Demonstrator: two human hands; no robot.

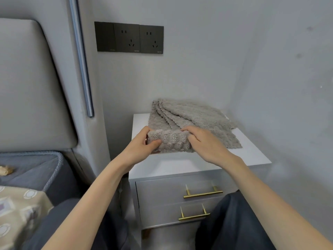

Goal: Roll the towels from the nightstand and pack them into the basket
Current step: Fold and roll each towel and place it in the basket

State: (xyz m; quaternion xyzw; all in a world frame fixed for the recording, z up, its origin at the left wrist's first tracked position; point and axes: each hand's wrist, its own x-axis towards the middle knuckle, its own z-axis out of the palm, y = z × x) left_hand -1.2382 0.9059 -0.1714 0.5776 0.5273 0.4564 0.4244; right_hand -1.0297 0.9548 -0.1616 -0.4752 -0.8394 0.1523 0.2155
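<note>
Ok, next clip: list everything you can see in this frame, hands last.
towels: a stack, number unclear, beige-grey, on the nightstand, near edge partly rolled
nightstand: one, white top, grey front, against the wall
drawer handles: two, brass, on the nightstand front
socket panel: one, black, on the wall above
headboard: one, grey, left
mattress: one, blue-grey, lower left
patterned cloth: one, beige, bottom left
trousers: dark, bottom
left hand: grips the roll's left end
right hand: grips the roll's right end

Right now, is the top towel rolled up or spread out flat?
Partly rolled. The left hand and right hand grip the curled near end of the towel; its far part lies flat on the pile.
</note>
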